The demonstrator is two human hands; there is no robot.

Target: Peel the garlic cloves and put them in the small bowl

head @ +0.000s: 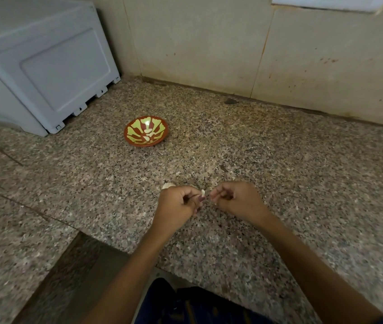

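Note:
A small red bowl [146, 131] with a yellow-green pattern stands on the granite counter, with several peeled garlic cloves [149, 134] inside it. Nearer to me, my left hand [178, 204] pinches a small pale garlic clove [203, 192] between thumb and fingertips. My right hand [235, 199] has curled fingers that meet the clove from the right side. Just behind my left hand a pale piece of garlic [168, 185] lies on the counter, partly hidden by the knuckles.
A large pale grey plastic box [43, 66] stands at the back left of the speckled granite counter [279, 160]. A beige tiled wall [209, 43] closes off the back. The counter's front edge steps down at the lower left.

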